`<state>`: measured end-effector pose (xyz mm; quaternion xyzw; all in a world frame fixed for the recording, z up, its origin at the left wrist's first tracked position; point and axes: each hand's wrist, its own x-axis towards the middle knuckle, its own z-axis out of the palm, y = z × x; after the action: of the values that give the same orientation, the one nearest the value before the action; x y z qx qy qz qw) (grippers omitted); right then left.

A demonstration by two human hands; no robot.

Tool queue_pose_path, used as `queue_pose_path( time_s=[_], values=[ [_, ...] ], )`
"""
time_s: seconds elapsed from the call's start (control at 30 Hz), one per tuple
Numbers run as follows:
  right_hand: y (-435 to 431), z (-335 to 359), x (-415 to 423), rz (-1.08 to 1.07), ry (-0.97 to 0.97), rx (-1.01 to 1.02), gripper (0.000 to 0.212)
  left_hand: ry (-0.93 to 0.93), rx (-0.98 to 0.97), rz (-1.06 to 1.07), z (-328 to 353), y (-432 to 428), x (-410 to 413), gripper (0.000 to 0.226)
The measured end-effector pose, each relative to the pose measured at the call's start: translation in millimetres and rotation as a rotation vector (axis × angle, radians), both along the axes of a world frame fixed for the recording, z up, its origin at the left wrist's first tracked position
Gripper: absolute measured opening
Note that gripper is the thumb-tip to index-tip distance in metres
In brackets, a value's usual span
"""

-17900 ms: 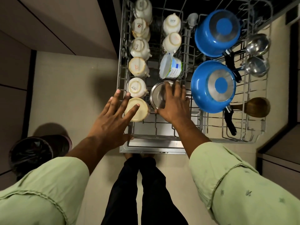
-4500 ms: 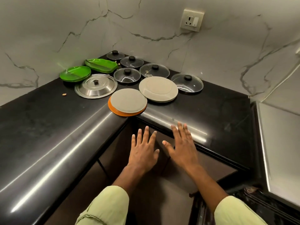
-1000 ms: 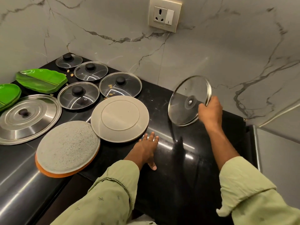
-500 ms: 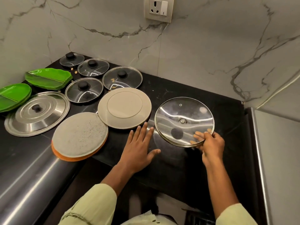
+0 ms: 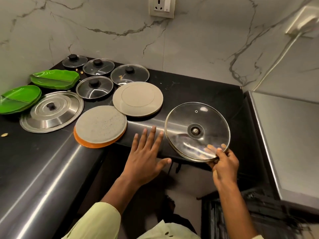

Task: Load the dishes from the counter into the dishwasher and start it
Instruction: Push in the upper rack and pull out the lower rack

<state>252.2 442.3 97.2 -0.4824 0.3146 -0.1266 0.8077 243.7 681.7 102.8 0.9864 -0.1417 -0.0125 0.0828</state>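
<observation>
My right hand (image 5: 224, 163) grips the near rim of a large glass lid (image 5: 196, 131), held underside up just above the front edge of the black counter (image 5: 198, 90). My left hand (image 5: 146, 152) hovers flat with spread fingers left of the lid, over the counter's edge. On the counter lie a grey plate (image 5: 137, 99), a grey plate on an orange one (image 5: 101, 125), a steel lid (image 5: 51, 111), several small glass lids (image 5: 94, 87) and green plates (image 5: 55, 78).
A marble wall with a socket (image 5: 162, 6) backs the counter. A steel surface (image 5: 290, 144) lies to the right. The dark dishwasher rack (image 5: 250, 213) shows at the lower right, blurred. Crumbs lie on the counter at the left.
My right hand has carried the glass lid nearer and lower, toward the counter's front edge. My left hand has drawn back slightly with it.
</observation>
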Motion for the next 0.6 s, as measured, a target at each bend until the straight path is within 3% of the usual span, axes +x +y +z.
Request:
queue_pose_path(
  time_s=[0.6],
  values=[
    [-42,-12,-197,-0.091,0.031,0.067,0.026,0.001,-0.033,-0.074,-9,-43,-154,0.081]
  ],
)
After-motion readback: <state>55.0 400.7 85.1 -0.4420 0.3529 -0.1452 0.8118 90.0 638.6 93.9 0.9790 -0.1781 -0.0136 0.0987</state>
